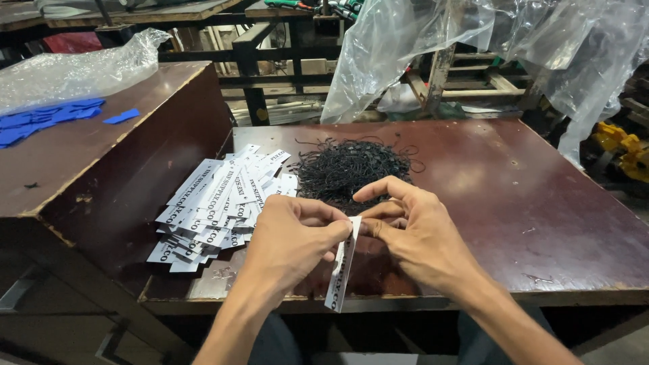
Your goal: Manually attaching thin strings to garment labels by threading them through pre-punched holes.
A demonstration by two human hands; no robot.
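My left hand (292, 236) pinches the top of a narrow white printed paper tag (341, 270), which hangs down over the table's front edge. My right hand (412, 226) meets it at the same top end, fingertips closed on the tag; whether a string is between them I cannot tell. Just behind my hands lies a tangled heap of black strings (348, 165). To the left of the heap, a spread pile of similar white tags (220, 206) rests on the dark red-brown table (527, 196).
A higher wooden bench (81, 162) stands at the left, carrying blue fabric pieces (47, 116) and clear plastic wrap (74, 71). Clear plastic sheets (433, 34) hang over wooden frames behind the table. Yellow objects (622, 149) sit at the far right.
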